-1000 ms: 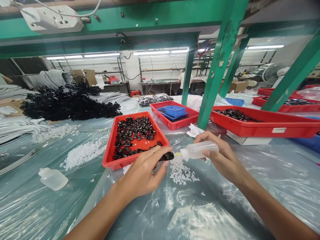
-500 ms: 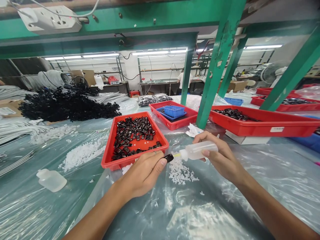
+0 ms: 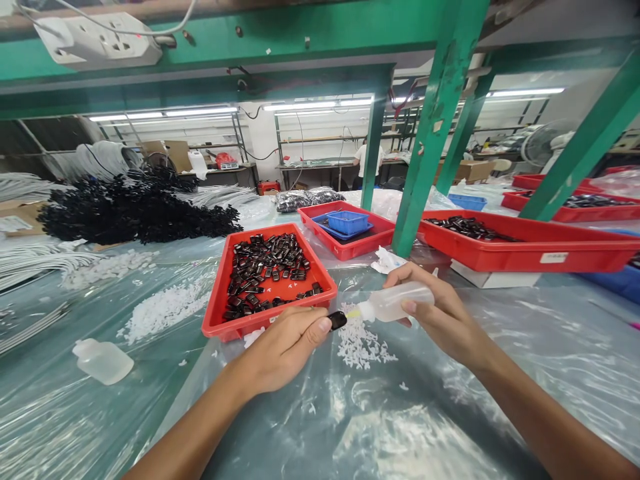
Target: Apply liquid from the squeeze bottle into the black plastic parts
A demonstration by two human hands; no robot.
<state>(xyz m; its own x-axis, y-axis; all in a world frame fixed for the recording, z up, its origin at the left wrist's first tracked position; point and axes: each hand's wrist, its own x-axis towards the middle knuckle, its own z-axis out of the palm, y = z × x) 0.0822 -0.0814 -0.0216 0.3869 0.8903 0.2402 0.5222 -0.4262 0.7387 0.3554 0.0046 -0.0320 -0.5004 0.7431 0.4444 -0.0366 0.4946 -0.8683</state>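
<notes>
My left hand (image 3: 283, 347) pinches a small black plastic part (image 3: 338, 320) between thumb and fingers, low over the plastic-covered table. My right hand (image 3: 440, 313) grips a small translucent squeeze bottle (image 3: 393, 303) lying sideways. The bottle's yellow nozzle points left and meets the end of the black part. Below both hands lies a small pile of white plastic bits (image 3: 361, 345). Just behind my left hand stands a red tray (image 3: 220, 313) holding several more black parts.
A second translucent bottle (image 3: 103, 361) lies at the left. White bits (image 3: 165, 307) are strewn there, with a black heap (image 3: 130, 210) behind. More red trays (image 3: 530, 250) and a green post (image 3: 425, 133) stand to the right. A person works far back.
My left hand has curled in and sunk slightly, so less of the black part shows. The bottle stays at the part's end, barely shifted.
</notes>
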